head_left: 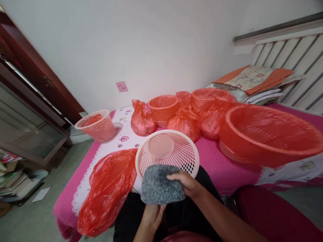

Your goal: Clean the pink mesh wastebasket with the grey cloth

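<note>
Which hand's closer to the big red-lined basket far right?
Right. The right hand, at the right side of the gray cloth, is left of the red-lined basket; the left hand, at the cloth's bottom edge, is farther left.

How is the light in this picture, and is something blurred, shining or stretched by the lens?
All in the head view: soft light, with a faint shadow beside the left basket; glare streaks on the loose red bag; the red-lined basket at right looks stretched; writing on the pink note too soft to read; the grey cloth shows its speckled texture.
</note>
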Tool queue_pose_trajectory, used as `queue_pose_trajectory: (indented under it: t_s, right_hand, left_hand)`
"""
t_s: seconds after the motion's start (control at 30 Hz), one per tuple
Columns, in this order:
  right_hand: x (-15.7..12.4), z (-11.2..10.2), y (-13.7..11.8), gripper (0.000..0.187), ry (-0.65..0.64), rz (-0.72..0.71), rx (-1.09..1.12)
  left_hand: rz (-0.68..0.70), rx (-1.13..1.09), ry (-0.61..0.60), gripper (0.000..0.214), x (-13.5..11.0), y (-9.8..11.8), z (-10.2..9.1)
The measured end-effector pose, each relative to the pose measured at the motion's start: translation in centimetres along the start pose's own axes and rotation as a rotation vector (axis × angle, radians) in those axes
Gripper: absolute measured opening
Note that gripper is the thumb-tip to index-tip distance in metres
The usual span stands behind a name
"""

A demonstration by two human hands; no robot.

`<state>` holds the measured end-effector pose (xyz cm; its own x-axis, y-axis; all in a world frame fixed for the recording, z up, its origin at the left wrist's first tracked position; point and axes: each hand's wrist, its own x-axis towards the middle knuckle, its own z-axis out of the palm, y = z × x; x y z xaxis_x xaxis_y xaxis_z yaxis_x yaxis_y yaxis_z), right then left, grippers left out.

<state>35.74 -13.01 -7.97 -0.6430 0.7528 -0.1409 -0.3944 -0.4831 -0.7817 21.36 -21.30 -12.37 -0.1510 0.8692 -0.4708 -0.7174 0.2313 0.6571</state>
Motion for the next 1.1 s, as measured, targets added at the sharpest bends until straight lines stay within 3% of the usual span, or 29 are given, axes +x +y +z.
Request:
queue_pose_trajectory:
  t_s: [0.13, 0.23, 0.4, 0.53, 0.77, 0.97, 1.1]
  right_hand:
    - [-0.8, -2.1, -2.1, 0.043, 0.176, -0.094, -0.023]
    - [-1.2, -3.8, -3.3, 0.042, 0.269, -0.154, -0.025]
    - [-1.7, -4.9, -3.1, 0.041, 0.424, -0.209, -0.058]
    - [-2.0, -5.2, -1.8, 0.043, 0.436, -0.247, -0.139]
    - [-1.5, -5.7, -1.0, 0.044, 0.49, -0.297, -0.087]
    - [-0.3, -5.4, -1.4, 0.05, 0.502, -0.397, -0.25]
    - [1.3, -5.5, -1.4, 0.048, 0.528, -0.45, -0.421]
  left_hand:
    - [-0.046, 0.04, -0.055, 0.033, 0.6, -0.5, -0.5]
    - [-0.085, 0.047, 0.023, 0.034, 1.4, -1.2, -0.5]
    - [-0.162, 0.037, -0.025, 0.028, 1.8, -1.9, 0.4]
    - [-0.084, -0.006, 0.013, 0.025, 2.2, -1.0, 1.0]
    - [0.005, 0.065, 0.103, 0.022, 4.3, 1.8, 1.1]
    - [-0.018, 0.15, 0.09, 0.017, 4.5, 2.7, 1.5]
    - [0.056, 0.157, -0.007, 0.021, 4.0, 1.9, 1.0]
